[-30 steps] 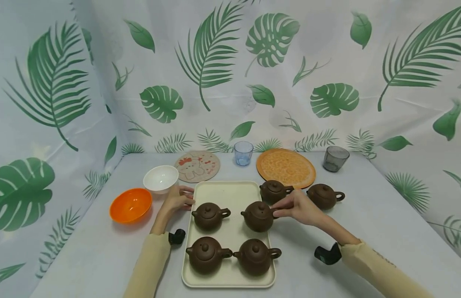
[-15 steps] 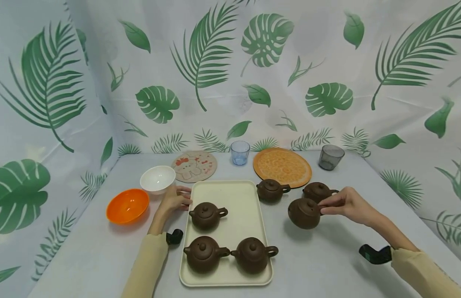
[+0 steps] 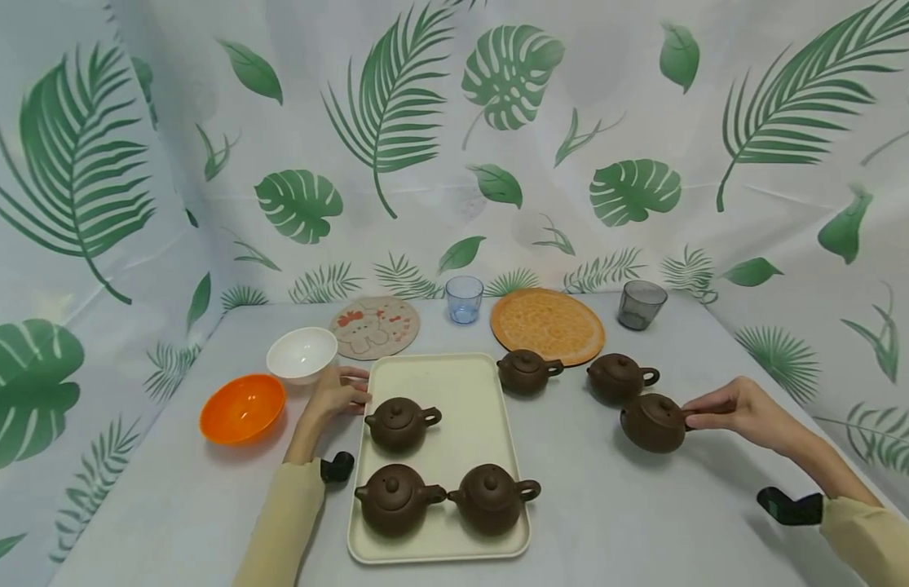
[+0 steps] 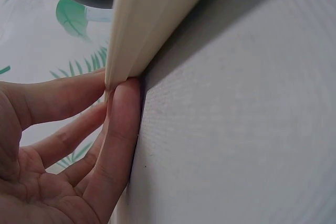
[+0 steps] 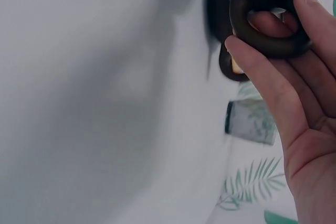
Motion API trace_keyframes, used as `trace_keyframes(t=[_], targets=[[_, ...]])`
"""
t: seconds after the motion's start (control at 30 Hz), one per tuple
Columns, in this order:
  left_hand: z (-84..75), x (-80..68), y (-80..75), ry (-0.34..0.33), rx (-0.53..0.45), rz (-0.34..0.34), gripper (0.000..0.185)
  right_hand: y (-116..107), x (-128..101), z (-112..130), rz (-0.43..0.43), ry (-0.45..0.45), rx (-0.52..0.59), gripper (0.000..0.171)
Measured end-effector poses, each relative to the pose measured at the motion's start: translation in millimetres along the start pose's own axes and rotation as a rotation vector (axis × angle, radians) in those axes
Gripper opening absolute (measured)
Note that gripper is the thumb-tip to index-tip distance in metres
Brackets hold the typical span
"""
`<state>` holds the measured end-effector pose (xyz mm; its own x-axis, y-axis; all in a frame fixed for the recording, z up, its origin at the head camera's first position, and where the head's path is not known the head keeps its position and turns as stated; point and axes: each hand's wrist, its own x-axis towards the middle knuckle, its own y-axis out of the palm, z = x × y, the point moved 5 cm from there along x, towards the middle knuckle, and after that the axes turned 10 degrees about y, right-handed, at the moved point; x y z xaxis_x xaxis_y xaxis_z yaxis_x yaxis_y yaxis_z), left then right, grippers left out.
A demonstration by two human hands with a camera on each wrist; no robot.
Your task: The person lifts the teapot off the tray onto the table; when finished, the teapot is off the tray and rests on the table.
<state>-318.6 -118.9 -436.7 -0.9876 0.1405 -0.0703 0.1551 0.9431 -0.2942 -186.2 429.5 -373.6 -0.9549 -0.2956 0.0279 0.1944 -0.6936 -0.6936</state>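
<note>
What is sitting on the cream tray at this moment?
Three brown teapots sit on the cream tray: one at mid-left, two side by side in front. All lids are on, so what is inside them cannot be seen. The left hand touches the tray's left edge.

right hand (image 3: 743, 408) grips teapot (image 3: 650, 422) beside tray (image 3: 465, 377).
</note>
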Motion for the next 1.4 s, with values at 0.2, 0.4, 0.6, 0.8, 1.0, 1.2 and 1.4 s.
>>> trace_keyframes(t=[0.2, 0.4, 0.6, 0.8, 1.0, 1.2, 1.4], targets=[[-3.2, -2.7, -1.2, 0.026, -0.023, 0.008, 0.041, -1.0, -0.7, -10.9, 0.016, 0.018, -0.012, 0.014], [-0.1, -1.2, -0.3, 0.020, -0.026, 0.003, 0.041, 1.7, -1.5, -16.7, 0.035, 0.046, -0.027, 0.014], [0.5, -0.7, -0.6, 0.011, -0.020, -0.008, 0.042, 4.1, -2.4, -17.2, 0.010, 0.157, -0.055, 0.017], [-0.7, -1.4, -1.4, 0.007, -0.015, -0.017, 0.042, 1.4, 6.4, 4.4, -0.111, 0.104, -0.078, 0.014], [2.1, 1.2, -0.1, 0.020, -0.036, -0.006, 0.042, 17.5, 37.8, 46.7, -0.134, 0.113, -0.064, 0.020], [-0.1, 0.1, 0.5, 0.038, -0.054, -0.010, 0.042, 57.4, 82.3, 84.7, -0.023, 0.098, -0.005, 0.027], [1.1, 0.6, -0.5, 0.034, -0.052, -0.008, 0.041, 104.8, 121.4, 118.3, 0.084, -0.030, 0.012, 0.030]])
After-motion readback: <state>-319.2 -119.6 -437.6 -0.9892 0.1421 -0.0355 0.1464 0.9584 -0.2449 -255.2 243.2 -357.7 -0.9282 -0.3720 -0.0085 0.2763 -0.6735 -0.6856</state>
